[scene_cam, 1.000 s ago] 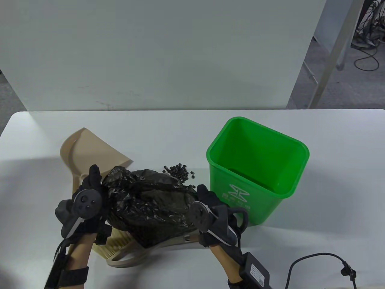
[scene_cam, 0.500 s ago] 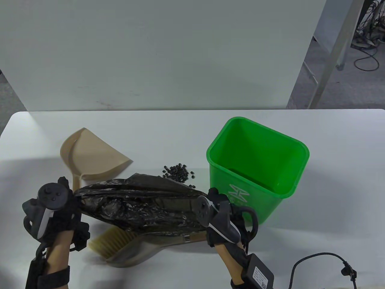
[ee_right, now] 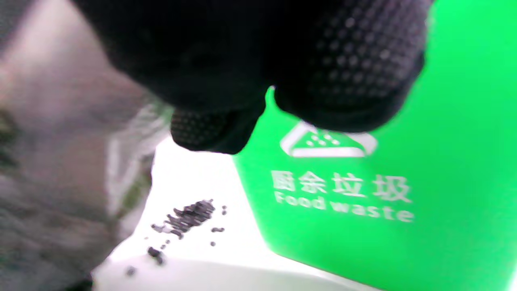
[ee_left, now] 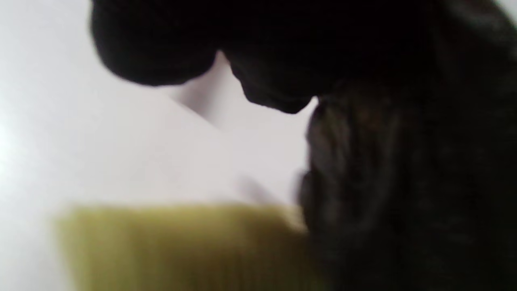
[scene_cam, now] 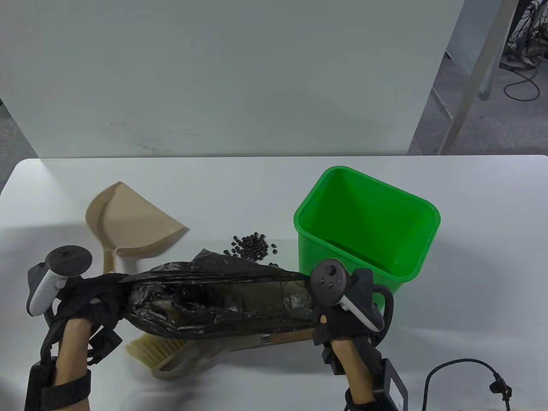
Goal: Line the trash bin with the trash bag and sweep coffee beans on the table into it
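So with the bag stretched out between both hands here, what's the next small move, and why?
Probably lift the trash bag rightward over the green bin. The left hand and right hand each grip an end, the bin stands unlined, and the coffee beans still lie on the table.

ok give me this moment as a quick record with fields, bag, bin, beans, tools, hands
bag: black trash bag stretched wide between both hands, above the table, not yet in the bin
bin: green bin upright, unlined, right of the bag
beans: coffee beans piled on the table between dustpan and bin
tools: tan dustpan lying flat; brush partly under the bag
left hand: grips the bag's left end
right hand: grips the bag's right end
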{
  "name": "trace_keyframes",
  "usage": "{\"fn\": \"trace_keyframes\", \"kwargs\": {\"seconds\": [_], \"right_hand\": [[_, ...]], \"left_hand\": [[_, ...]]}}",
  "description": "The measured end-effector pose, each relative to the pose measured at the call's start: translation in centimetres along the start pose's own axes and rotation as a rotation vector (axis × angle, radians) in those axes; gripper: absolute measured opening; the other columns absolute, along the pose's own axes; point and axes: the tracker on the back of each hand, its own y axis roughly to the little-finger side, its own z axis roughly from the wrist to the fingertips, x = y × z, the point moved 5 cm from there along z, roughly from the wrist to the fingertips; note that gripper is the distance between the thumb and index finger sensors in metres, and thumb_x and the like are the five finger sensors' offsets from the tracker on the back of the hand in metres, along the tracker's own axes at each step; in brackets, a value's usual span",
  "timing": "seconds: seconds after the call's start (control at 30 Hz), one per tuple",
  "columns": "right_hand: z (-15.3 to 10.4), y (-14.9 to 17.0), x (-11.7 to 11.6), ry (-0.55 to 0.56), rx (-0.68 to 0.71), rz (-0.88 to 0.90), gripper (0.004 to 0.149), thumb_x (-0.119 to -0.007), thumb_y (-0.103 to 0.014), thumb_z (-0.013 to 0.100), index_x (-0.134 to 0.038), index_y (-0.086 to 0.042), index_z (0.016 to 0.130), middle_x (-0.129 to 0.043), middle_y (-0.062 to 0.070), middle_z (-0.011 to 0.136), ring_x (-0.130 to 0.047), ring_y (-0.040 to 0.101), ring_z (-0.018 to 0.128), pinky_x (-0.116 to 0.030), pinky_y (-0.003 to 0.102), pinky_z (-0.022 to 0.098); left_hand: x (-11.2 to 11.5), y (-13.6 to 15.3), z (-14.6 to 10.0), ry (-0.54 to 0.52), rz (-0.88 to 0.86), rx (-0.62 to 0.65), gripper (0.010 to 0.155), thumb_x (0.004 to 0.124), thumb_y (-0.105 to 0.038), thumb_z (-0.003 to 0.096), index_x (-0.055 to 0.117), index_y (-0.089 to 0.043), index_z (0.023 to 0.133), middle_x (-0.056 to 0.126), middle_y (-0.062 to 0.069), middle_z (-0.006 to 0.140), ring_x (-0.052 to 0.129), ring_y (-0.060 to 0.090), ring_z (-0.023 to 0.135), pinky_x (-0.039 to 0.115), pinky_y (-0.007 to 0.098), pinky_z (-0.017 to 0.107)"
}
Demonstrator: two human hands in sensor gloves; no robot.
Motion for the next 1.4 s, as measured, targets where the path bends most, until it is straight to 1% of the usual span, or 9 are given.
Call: {"fn": "trace_keyframes", "kwargs": {"seconds": [0.1, 0.27, 0.47, 0.67, 0.8, 1.0, 1.13, 1.27, 1.4], "right_hand": [[-0.2, -0.3, 1.3, -0.032, 0.099, 0.287, 0.047, -0.062, -0.033, 0.064, -0.073, -0.002, 0.097, -0.103, 0.005, 0.059, -0.097, -0.002, 0.017, -0.096, 0.03, 0.023], [-0.4, -1.3, 3.9, 0.043, 0.184, 0.586, 0.046, -0.061, -0.031, 0.064, -0.071, 0.0, 0.098, -0.102, 0.005, 0.062, -0.098, -0.006, 0.017, -0.097, 0.027, 0.023], [-1.7, 0.9, 8.0, 0.249, 0.161, 1.012, 0.045, -0.063, -0.027, 0.064, -0.069, 0.001, 0.098, -0.101, 0.007, 0.065, -0.097, -0.008, 0.015, -0.098, 0.025, 0.02], [-1.6, 1.3, 10.4, 0.335, 0.048, 0.615, 0.044, -0.065, -0.026, 0.063, -0.07, -0.001, 0.099, -0.1, 0.008, 0.067, -0.098, -0.005, 0.017, -0.097, 0.028, 0.022], [-1.2, 0.7, 11.7, 0.35, -0.079, 0.13, 0.044, -0.064, -0.03, 0.064, -0.071, -0.005, 0.1, -0.1, 0.008, 0.068, -0.099, 0.0, 0.02, -0.095, 0.032, 0.026], [-1.4, -0.9, 13.2, 0.367, -0.099, -0.121, 0.044, -0.069, -0.036, 0.061, -0.077, -0.012, 0.097, -0.102, 0.003, 0.059, -0.097, 0.001, 0.017, -0.094, 0.033, 0.025], [-0.6, -0.7, 13.1, 0.262, -0.141, -0.161, 0.043, -0.067, -0.036, 0.062, -0.076, -0.013, 0.097, -0.102, 0.002, 0.058, -0.096, 0.0, 0.016, -0.094, 0.032, 0.025], [0.4, 1.3, 12.8, 0.166, -0.04, 0.27, 0.045, -0.065, -0.032, 0.063, -0.074, -0.004, 0.098, -0.103, 0.003, 0.058, -0.096, -0.003, 0.014, -0.096, 0.029, 0.022], [1.0, 1.2, 11.2, 0.042, 0.088, 0.668, 0.048, -0.062, -0.028, 0.064, -0.067, 0.004, 0.1, -0.101, 0.008, 0.065, -0.097, -0.005, 0.015, -0.097, 0.028, 0.022]], "left_hand": [[1.1, -2.3, 0.3, 0.147, -0.187, 0.14, 0.052, 0.066, -0.029, 0.0661, 0.064, 0.0, 0.109, 0.096, 0.01, 0.078, 0.099, -0.003, 0.019, 0.094, 0.033, 0.024], [1.4, -7.0, -0.1, 0.152, -0.19, 0.198, 0.053, 0.062, -0.027, 0.0661, 0.059, 0.002, 0.11, 0.094, 0.012, 0.083, 0.1, -0.006, 0.021, 0.096, 0.03, 0.024], [-3.1, -10.3, -2.4, -0.227, 0.103, 0.024, 0.054, 0.063, -0.024, 0.065, 0.054, 0.002, 0.112, 0.089, 0.013, 0.089, 0.1, -0.003, 0.024, 0.095, 0.032, 0.026], [-4.7, -13.6, -4.6, -0.335, 0.369, 0.002, 0.051, 0.068, -0.026, 0.0648, 0.062, -0.007, 0.111, 0.087, 0.013, 0.092, 0.099, 0.005, 0.037, 0.091, 0.042, 0.038], [-5.5, -15.7, -6.1, -0.237, 0.257, 0.129, 0.05, 0.068, -0.026, 0.0655, 0.063, -0.011, 0.112, 0.08, 0.016, 0.1, 0.099, 0.022, 0.062, 0.083, 0.055, 0.053], [-7.4, -17.7, -8.0, -0.599, 0.724, 0.143, 0.05, 0.075, -0.034, 0.0625, 0.068, -0.019, 0.11, 0.083, 0.009, 0.1, 0.1, 0.018, 0.063, 0.085, 0.052, 0.052], [-6.7, -17.0, -6.7, -0.425, 0.684, 0.14, 0.046, 0.076, -0.032, 0.0615, 0.075, -0.016, 0.105, 0.095, 0.006, 0.088, 0.107, -0.001, 0.037, 0.097, 0.035, 0.035], [-5.9, -15.4, -5.0, -0.012, -0.081, 0.364, 0.052, 0.072, -0.025, 0.0638, 0.064, -0.002, 0.109, 0.093, 0.014, 0.089, 0.105, -0.004, 0.028, 0.098, 0.032, 0.027], [-4.9, -15.2, -4.4, -0.097, -0.033, 0.233, 0.057, 0.064, -0.024, 0.0654, 0.052, 0.006, 0.112, 0.089, 0.019, 0.091, 0.104, -0.008, 0.026, 0.098, 0.028, 0.024]]}}
